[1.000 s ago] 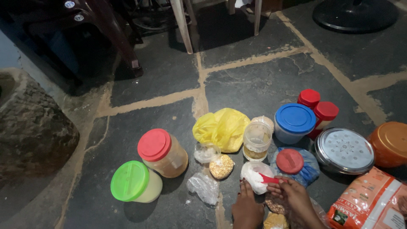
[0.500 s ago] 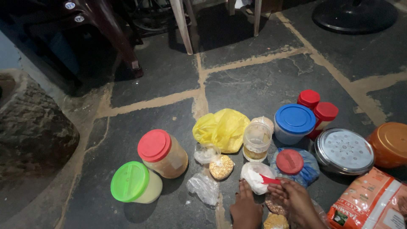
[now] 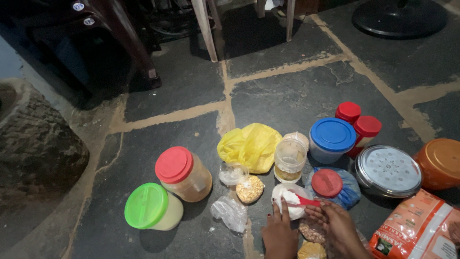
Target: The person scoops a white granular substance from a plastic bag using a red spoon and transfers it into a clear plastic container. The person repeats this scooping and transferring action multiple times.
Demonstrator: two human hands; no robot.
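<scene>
The left hand [image 3: 279, 233] rests on the near edge of a clear bag of white powder [image 3: 289, 199] that sits on the stone floor [image 3: 182, 129], fingers spread against the plastic, holding the mouth open. The right hand [image 3: 335, 225] pinches the handle of a red spoon [image 3: 305, 202], whose bowl lies in the powder. The bag is just in front of an open clear jar [image 3: 290, 159] and touches a blue bag [image 3: 347, 192] with a red lid [image 3: 327, 182] lying on it.

To the left lie a small bag of yellow grain [image 3: 250, 188], an empty clear bag [image 3: 230, 211], a red-lidded jar [image 3: 183, 172] and a green-lidded jar [image 3: 152, 206]. Behind are a yellow bag [image 3: 250, 145], a blue-lidded tub [image 3: 332, 139] and two red-capped bottles [image 3: 358, 125]. To the right stand a steel tin [image 3: 388, 170], an orange tub [image 3: 440, 163] and an orange rice sack [image 3: 421, 230]. More small bags lie under the hands
</scene>
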